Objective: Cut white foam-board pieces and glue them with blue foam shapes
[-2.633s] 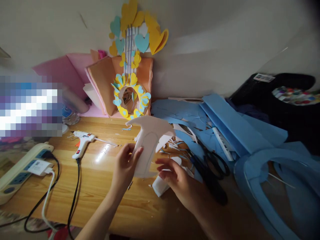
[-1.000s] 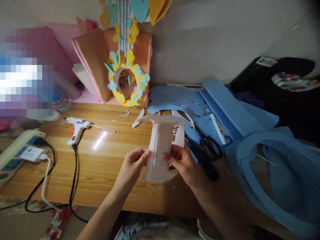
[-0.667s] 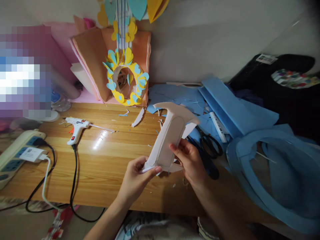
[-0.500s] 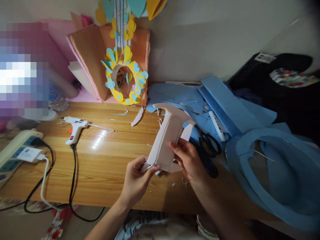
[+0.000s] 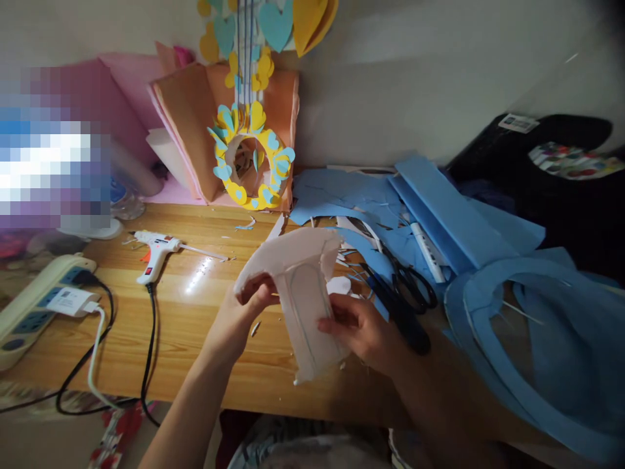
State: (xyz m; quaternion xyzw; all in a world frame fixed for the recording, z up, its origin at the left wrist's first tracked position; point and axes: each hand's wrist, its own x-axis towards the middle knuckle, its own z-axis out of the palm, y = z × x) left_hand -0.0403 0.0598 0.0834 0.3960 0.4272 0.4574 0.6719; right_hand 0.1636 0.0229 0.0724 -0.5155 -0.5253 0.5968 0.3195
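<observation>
A white foam piece (image 5: 305, 312), with a curved, hooked top and a straight body marked by a thin outline, is held above the wooden table between both hands. My left hand (image 5: 244, 309) is closed on its curved end, thumb on the near side. On the body's right edge, my right hand (image 5: 359, 329) pinches with the thumb in front; its other fingers are partly hidden. Close to the right hand lie black-handled scissors (image 5: 413, 286) and a dark blue tool handle (image 5: 403, 319). White scraps (image 5: 339, 285) show just behind the piece.
A white glue gun (image 5: 159, 247) with its cord lies on the table (image 5: 195, 345) at left, near a power strip (image 5: 43, 306). Blue foam sheets (image 5: 336, 192), a marker (image 5: 427, 252) and a large blue ring (image 5: 469, 319) occupy the right. A yellow-and-blue heart-covered wreath (image 5: 224, 189) hangs at the back.
The white foam piece has been turned, its curved top now reaching left. My left hand has shifted from its lower end up to that curved end; my right hand still grips the right edge.
</observation>
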